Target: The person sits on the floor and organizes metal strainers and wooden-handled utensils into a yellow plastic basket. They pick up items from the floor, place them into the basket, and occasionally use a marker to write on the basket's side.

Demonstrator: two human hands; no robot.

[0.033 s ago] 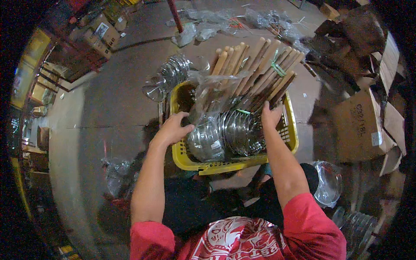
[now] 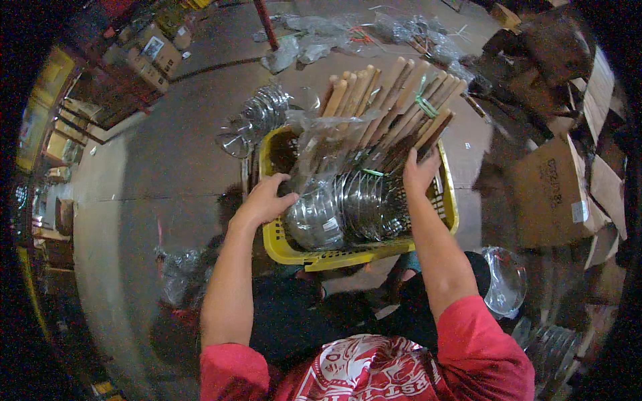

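Observation:
A yellow plastic basket (image 2: 287, 252) stands on the floor right in front of me. Inside it lie round shiny metal pieces (image 2: 319, 217), like bowls or lids, nested in clear plastic wrap. Behind them a bundle of wooden sticks (image 2: 394, 100), bound with green tie, leans up over the far rim. My left hand (image 2: 266, 199) is at the basket's left side, thumb and fingers apart, beside the wrapped metal pieces. At the right side, my right hand (image 2: 421, 175) reaches in between the rim and the sticks, its fingers spread and partly hidden.
More nested metal pieces (image 2: 263, 110) lie on the floor beyond the basket's left corner. Cardboard boxes (image 2: 552, 190) are piled at the right. Crumpled clear plastic (image 2: 314, 37) lies by a red post (image 2: 265, 23). Wrapped round pieces (image 2: 503, 284) sit by my right knee.
The view has shifted slightly, so the basket appears a little further left. Both hands keep their places at its two sides.

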